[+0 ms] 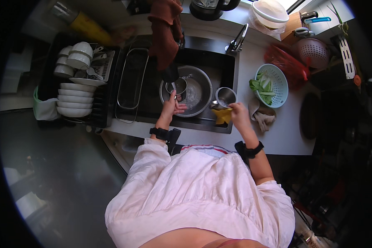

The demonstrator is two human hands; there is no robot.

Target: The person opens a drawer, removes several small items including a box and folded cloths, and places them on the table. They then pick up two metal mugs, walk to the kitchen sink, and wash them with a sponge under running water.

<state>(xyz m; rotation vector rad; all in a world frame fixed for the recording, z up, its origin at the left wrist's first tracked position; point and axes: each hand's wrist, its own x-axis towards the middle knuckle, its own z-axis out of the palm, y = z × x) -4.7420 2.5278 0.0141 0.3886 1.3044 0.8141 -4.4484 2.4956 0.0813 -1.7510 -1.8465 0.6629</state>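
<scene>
My left hand (pixel 172 107) is over the left side of a metal basin (pixel 206 93) with water in it, inside the sink. A round metal cup or small pot (pixel 181 85) is at its fingertips; whether the fingers grip it is hard to tell. Water seems to run from the dark spout just above. My right hand (pixel 239 113) pinches a yellow cloth (pixel 222 116) at the sink's right front corner. Another metal cup (pixel 226 96) stands right beside those fingers, with the cloth just below it.
A dish rack (pixel 110 93) with stacked white bowls stands left of the sink. On the right counter are a light blue colander (pixel 280 94) with leafy greens, a crumpled beige cloth (pixel 264 119) and a red plastic bag (pixel 290 66). A chrome faucet (pixel 237 43) rises behind the sink.
</scene>
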